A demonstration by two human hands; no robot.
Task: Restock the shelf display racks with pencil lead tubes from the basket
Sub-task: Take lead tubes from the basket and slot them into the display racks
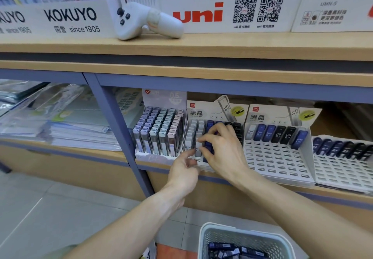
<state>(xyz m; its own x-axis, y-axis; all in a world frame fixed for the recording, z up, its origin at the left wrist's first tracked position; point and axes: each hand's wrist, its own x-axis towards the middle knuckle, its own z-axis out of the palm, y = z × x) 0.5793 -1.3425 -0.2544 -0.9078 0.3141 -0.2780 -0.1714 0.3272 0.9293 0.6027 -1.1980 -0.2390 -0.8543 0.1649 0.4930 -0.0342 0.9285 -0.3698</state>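
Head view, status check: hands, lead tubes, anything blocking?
Right hand pinching a pale tube at the middle rack. Left hand steadying below, grip unclear. Basket still stocked. Nothing blocking.

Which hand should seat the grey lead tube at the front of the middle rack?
Right, probably. The right hand already pinches the grey lead tube over the middle rack. The left hand sits lower at the rack's front edge and seems to hold nothing.

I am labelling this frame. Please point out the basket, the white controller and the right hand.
basket (203, 238): head view, left rim.
white controller (161, 21): head view, handle.
right hand (222, 149): head view, back of hand.
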